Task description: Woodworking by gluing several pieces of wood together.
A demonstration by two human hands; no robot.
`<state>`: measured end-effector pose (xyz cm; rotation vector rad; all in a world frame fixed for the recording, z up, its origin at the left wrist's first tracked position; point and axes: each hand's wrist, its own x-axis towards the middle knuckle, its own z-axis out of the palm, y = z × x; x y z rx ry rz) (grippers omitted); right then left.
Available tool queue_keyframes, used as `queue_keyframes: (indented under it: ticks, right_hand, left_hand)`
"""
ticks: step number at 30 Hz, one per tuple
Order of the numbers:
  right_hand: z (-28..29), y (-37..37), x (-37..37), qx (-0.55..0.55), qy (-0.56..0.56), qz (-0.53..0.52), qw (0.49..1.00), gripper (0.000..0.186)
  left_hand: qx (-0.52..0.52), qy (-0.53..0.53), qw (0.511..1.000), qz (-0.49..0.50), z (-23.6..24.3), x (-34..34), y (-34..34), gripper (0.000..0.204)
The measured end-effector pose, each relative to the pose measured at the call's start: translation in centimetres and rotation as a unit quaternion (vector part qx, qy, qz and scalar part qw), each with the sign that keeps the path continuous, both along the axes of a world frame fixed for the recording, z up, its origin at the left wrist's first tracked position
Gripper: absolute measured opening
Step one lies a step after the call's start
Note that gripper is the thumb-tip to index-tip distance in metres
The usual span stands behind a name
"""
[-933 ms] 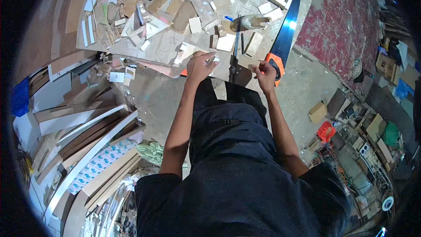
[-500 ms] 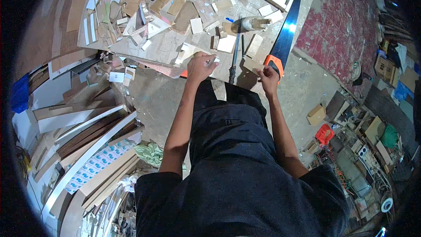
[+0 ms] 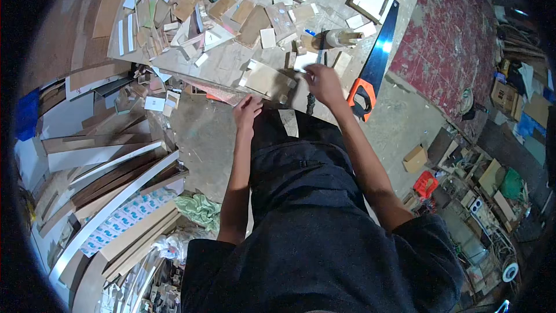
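The left hand (image 3: pixel 248 111) is at the near edge of the bench (image 3: pixel 223 69), its fingers bent and close together, while the right hand (image 3: pixel 324 86) reaches over that edge with fingers bent toward the wood; from this steep, slightly blurred view I cannot tell whether either one pinches anything. A light wooden board (image 3: pixel 266 79) with white on it lies flat on the bench, just beyond the left hand and to the left of the right one. Between the hands, a pale flat piece (image 3: pixel 300 94) shows just beside the right hand, and a dark slender tool (image 3: pixel 311 103) pokes out below that hand. To the right, a handsaw (image 3: pixel 379 55) with an orange handle points away from the person. Wood offcuts (image 3: pixel 252 26) crowd the bench's far side.
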<state>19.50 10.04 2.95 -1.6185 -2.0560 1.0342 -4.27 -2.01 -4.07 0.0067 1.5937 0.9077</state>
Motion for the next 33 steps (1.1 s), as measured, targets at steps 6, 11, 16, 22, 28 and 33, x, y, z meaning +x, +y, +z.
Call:
queue_keyframes:
  ticks: [6, 11, 16, 22, 28, 33]
  right_hand:
    - [-8.6, 3.7, -7.9, 0.097, -0.14, 0.259, 0.951, 0.018]
    - [-8.0, 2.5, -10.3, 0.053, -0.14, 0.187, 0.971, 0.024]
    - [-9.2, 4.8, -8.5, 0.07, -0.038, 0.185, 0.979, 0.02]
    - [-6.7, 6.1, -7.8, -0.248, 0.013, 0.182, 0.951, 0.014]
    - [-2.0, 5.7, -6.2, -0.437, 0.182, 0.124, 0.872, 0.016]
    - [2.0, 4.1, -5.3, -0.507, 0.266, 0.078, 0.816, 0.033]
  left_hand:
    - [-0.01, -0.05, 0.998, 0.028, 0.5, 0.8, 3.6, 0.029]
    - [-0.018, -0.051, 0.997, 0.05, -0.4, 0.2, 2.2, 0.021]
    - [0.004, -0.012, 1.0, 0.023, -0.8, 0.3, 2.3, 0.033]
    - [0.028, 0.006, 0.999, 0.04, -0.2, -0.9, 2.6, 0.032]
    - [0.05, -0.045, 0.998, -0.015, 2.7, -2.3, 3.3, 0.033]
    - [0.099, -0.097, 0.988, -0.063, 5.7, -1.7, 4.3, 0.025]
